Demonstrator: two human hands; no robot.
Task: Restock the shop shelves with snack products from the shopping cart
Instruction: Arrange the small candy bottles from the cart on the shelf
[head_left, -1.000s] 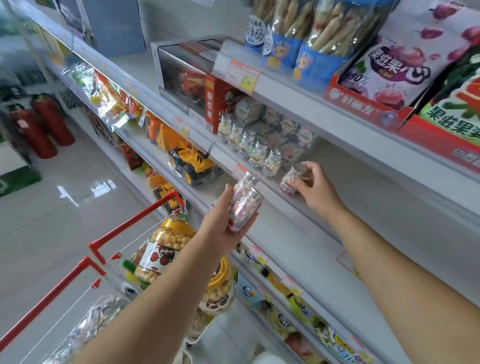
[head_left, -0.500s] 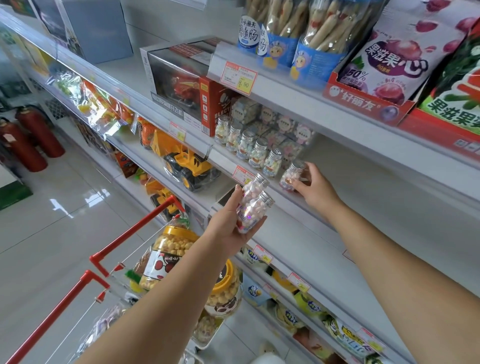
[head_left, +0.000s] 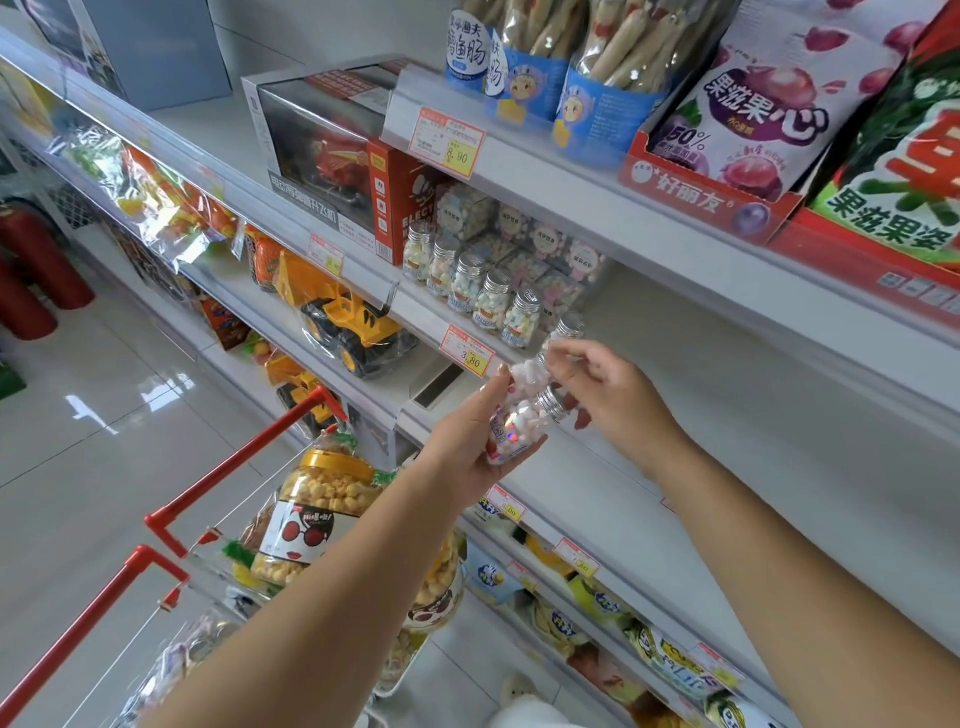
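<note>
My left hand (head_left: 467, 436) is raised in front of the shelf edge, palm turned toward me. Its fingers and thumb are curled round the two candy bottles (head_left: 519, 410), which lie stacked one above the other with their caps pointing toward my right hand (head_left: 615, 397). The lower bottle (head_left: 519, 426) sits deep in the left palm, its silver cap clear of the fingers. The upper bottle (head_left: 527, 375) rests against the left thumb.

My right hand is just beside the left, fingers bent. Its thumb and forefinger are closed on the cap end of the upper bottle, and that cap is hidden behind the fingertips. The other right fingers hang curled next to the lower bottle's cap; I cannot tell whether they touch it.

Just above my right hand one more capped bottle (head_left: 569, 327) stands at the end of the row of bottles (head_left: 483, 291) on the shelf (head_left: 649, 467). The 3.80 price tag (head_left: 467, 356) is on the shelf edge right above my left thumb.

Below my left forearm is the shopping cart (head_left: 234, 467) with its red frame, holding a large jar of yellow snacks (head_left: 317, 514).
</note>
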